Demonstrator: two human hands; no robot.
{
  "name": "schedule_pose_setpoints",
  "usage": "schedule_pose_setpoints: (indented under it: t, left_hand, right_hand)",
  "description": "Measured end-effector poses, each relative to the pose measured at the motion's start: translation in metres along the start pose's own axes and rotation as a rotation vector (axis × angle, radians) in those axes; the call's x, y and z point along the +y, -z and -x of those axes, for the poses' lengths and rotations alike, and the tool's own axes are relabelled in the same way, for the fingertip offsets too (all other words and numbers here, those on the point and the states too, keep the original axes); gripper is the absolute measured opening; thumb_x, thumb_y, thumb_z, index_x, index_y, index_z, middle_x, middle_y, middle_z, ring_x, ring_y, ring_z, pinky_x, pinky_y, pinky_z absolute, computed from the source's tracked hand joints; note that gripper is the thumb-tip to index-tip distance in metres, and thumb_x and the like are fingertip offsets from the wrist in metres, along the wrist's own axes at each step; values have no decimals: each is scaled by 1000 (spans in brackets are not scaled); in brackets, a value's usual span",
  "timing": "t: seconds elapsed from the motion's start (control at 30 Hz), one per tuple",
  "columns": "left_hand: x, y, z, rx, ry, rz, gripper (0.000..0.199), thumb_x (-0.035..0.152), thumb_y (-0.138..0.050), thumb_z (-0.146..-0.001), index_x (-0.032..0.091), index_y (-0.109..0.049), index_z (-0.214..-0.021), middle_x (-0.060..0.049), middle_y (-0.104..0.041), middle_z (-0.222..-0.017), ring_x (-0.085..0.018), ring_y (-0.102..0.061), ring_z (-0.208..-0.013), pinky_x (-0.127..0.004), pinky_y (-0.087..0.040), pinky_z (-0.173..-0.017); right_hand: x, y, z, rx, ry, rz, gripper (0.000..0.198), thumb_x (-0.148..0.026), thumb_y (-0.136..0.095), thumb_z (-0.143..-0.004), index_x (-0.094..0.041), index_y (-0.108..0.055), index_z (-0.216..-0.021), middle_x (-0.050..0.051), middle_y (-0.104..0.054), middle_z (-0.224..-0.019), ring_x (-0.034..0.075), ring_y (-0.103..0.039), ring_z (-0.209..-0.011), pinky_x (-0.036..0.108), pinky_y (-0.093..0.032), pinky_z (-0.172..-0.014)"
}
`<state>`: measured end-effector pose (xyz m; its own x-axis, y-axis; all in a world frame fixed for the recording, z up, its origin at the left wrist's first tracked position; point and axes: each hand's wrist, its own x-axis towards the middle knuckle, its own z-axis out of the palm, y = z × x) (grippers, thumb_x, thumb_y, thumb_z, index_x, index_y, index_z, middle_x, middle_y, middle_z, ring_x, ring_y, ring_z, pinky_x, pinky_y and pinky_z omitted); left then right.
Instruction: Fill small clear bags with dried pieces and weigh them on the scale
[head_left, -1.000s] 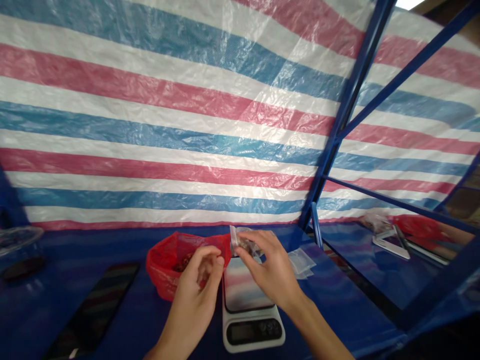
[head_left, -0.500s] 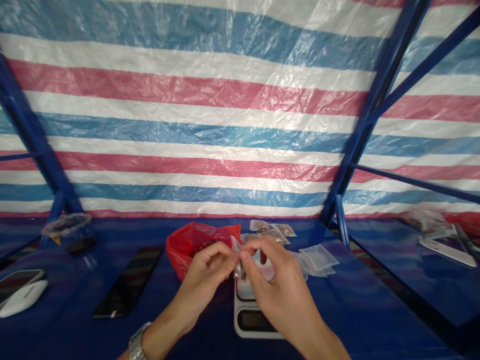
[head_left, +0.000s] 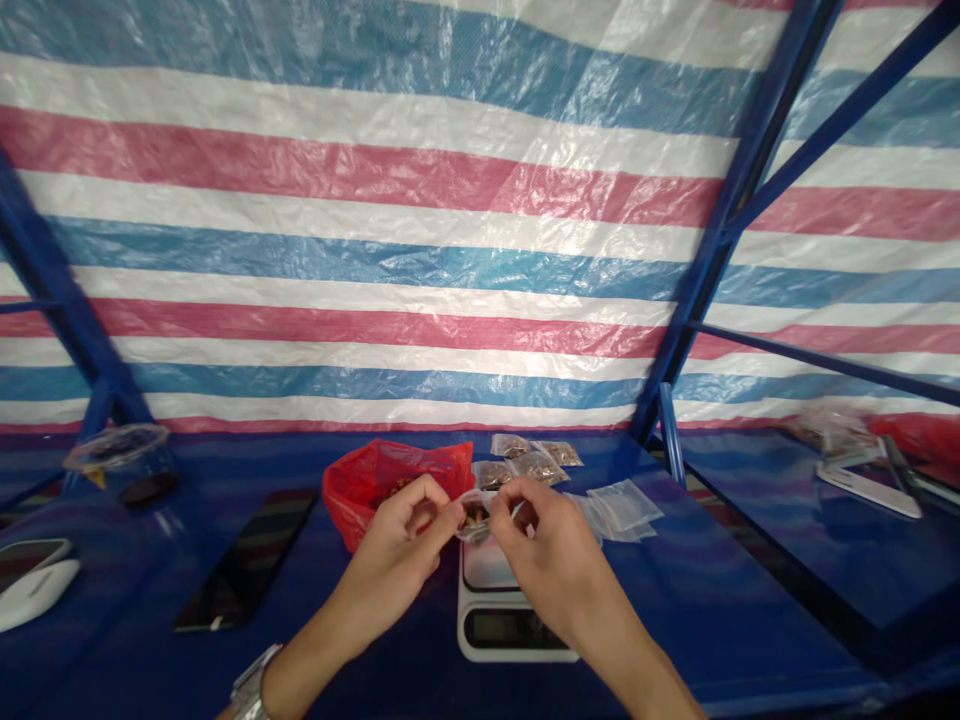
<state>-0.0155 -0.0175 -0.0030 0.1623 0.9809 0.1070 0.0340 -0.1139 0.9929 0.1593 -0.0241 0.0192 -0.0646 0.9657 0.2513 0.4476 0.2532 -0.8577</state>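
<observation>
Between my two hands is a small clear zip bag (head_left: 474, 520) with brown bits inside, held above a white digital scale (head_left: 517, 628). My left hand (head_left: 409, 540) pinches the bag's left edge between thumb and finger. At its right edge my right hand (head_left: 544, 545) pinches it too. Just behind my left hand stands an open red plastic bag (head_left: 367, 480) with brown contents. Several filled zip bags (head_left: 536, 465) lie behind the scale, and a stack of flat, unfilled zip bags (head_left: 626, 508) rests to the right of my right hand.
On the blue table (head_left: 360, 690) a black phone (head_left: 247, 560) lies to the left. Farther left are a clear plastic tub (head_left: 124, 465) and a white device (head_left: 37, 590). Blue metal bars (head_left: 697, 270) rise before a striped tarp (head_left: 375, 260). Another white scale (head_left: 866, 488) sits far right.
The zip bag has turned from edge-on to facing me, so its brown contents now show. Both hands stay pinched on it, spread slightly. The whole view has shifted a little.
</observation>
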Motion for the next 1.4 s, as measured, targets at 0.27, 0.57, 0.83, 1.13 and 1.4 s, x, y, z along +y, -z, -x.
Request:
schedule_pose_setpoints:
  t: [0.27,0.57,0.83,1.13,1.4]
  left_hand:
    - [22,21,-5,229,-224,264,31,47,-73,-88,21,-57,-85,0,-71,-90,-13,-65,-79,-25,-53,-77]
    - [-11,48,-28,286,-105,218,38,54,-69,-86,18,-62,-97,-5,-71,-98,-19,-70,-85,-37,-60,-81]
    - [-57,54,-29,319,-347,-558,74,27,-73,-81,21,-43,-149,-16,-52,-150,-31,-46,-144,-51,-38,-120]
    - [-66,54,-37,270,-284,-530,51,18,-65,-86,20,-60,-137,-15,-71,-127,-30,-65,-121,-48,-49,-108]
    - [-63,55,-37,268,-276,-678,52,15,-58,-90,20,-55,-142,-15,-70,-127,-28,-67,-117,-46,-51,-105]
  right_hand:
    - [4,-27,-12,164,27,-265,47,-62,-58,-92,-20,-61,-113,7,-72,-100,18,-67,-75,28,-52,-62]
    - [-8,-77,-40,166,9,-577,46,-50,-63,-90,-17,-57,-122,9,-75,-97,22,-73,-81,34,-59,-74]
    - [0,-92,-47,188,68,267,29,-35,-60,-95,-25,-67,-122,9,-79,-102,30,-75,-90,36,-52,-73]
    - [-1,-94,-44,173,149,375,23,-31,-56,-99,-30,-70,-117,2,-80,-103,27,-77,-86,32,-47,-66]
    - [3,-92,-47,301,241,282,21,-31,-54,-99,-27,-73,-105,1,-80,-104,23,-76,-86,30,-49,-71]
